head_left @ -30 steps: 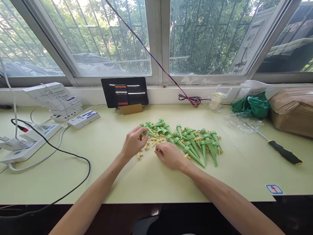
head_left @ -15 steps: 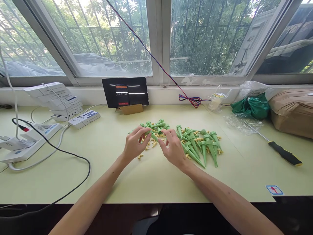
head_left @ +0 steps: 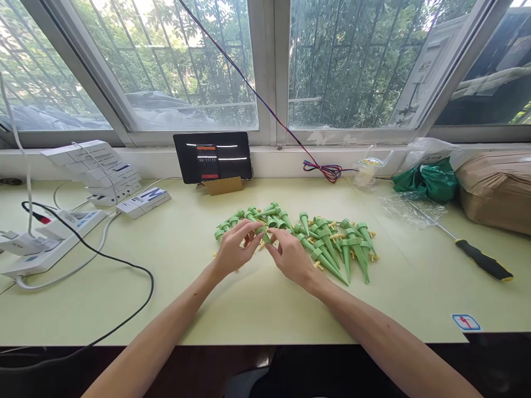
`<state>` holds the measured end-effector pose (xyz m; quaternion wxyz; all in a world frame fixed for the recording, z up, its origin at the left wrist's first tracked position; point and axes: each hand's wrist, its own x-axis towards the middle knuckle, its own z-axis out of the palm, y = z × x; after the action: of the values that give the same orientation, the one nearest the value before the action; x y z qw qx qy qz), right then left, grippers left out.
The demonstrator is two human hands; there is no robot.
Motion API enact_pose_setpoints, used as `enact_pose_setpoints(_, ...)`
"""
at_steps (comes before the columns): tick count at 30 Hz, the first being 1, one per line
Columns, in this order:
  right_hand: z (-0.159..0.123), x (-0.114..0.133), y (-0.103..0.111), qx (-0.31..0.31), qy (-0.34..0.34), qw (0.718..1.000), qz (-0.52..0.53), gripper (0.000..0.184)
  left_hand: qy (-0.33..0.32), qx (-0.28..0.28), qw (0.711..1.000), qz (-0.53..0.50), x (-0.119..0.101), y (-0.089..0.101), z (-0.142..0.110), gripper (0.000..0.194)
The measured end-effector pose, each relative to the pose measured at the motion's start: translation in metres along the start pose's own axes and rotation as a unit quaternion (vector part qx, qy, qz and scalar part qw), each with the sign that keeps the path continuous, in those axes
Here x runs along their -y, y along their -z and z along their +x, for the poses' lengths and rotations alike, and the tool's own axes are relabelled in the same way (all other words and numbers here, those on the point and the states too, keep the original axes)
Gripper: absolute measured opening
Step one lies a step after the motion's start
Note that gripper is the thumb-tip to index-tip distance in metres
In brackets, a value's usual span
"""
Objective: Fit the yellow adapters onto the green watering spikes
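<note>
A green plastic plant watering spike (head_left: 266, 237) is held between my two hands over the table, mostly covered by fingers. My left hand (head_left: 235, 247) pinches it from the left, thumb and index finger closed. From the right, the thumb and index finger of my right hand (head_left: 291, 255) close on it too. Whether a small yellow piece is also in my fingers I cannot make out. Just behind my hands lies a heap of green spikes and caps (head_left: 271, 210). To the right, a pile of capped spikes (head_left: 327, 240) has small yellow valves (head_left: 374, 256) sticking out.
A tablet (head_left: 213, 157) with a timer leans on a cardboard stand (head_left: 226, 186). On the left are white boxes (head_left: 143, 202), a power strip (head_left: 62, 237) and a black cable (head_left: 136, 266). A screwdriver (head_left: 483, 260), a green bag (head_left: 435, 179) and a brown parcel (head_left: 498, 190) occupy the right.
My hands have come closer together. The spike, earlier slanting plainly visible between them, is now turned and mostly hidden by my fingers.
</note>
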<state>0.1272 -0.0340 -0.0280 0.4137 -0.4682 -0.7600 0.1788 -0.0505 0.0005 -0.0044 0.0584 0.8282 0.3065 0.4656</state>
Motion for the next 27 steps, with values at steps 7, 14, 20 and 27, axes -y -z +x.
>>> enact_pose_setpoints(7,-0.0003,-0.0039,-0.0068,-0.018,0.013,0.999,0.031,0.029,0.052,0.001,0.998,-0.021,-0.0019,-0.0010,0.0026,0.020)
enact_pose_setpoints(14,0.0005,-0.0042,-0.0065,-0.034,0.011,0.998,0.049,0.029,0.223,0.073,0.965,-0.115,0.0010,-0.0014,0.0036,0.040)
enact_pose_setpoints(20,0.0005,-0.0068,-0.0077,-0.015,0.012,0.999,0.051,0.030,0.260,0.126,0.937,-0.197,0.0005,-0.0030,0.0017,0.038)
enact_pose_setpoints(27,0.0003,-0.0073,-0.0063,0.000,0.005,0.999,0.048,0.029,0.299,0.073,0.920,-0.240,0.0023,0.0041,0.0088,0.039)
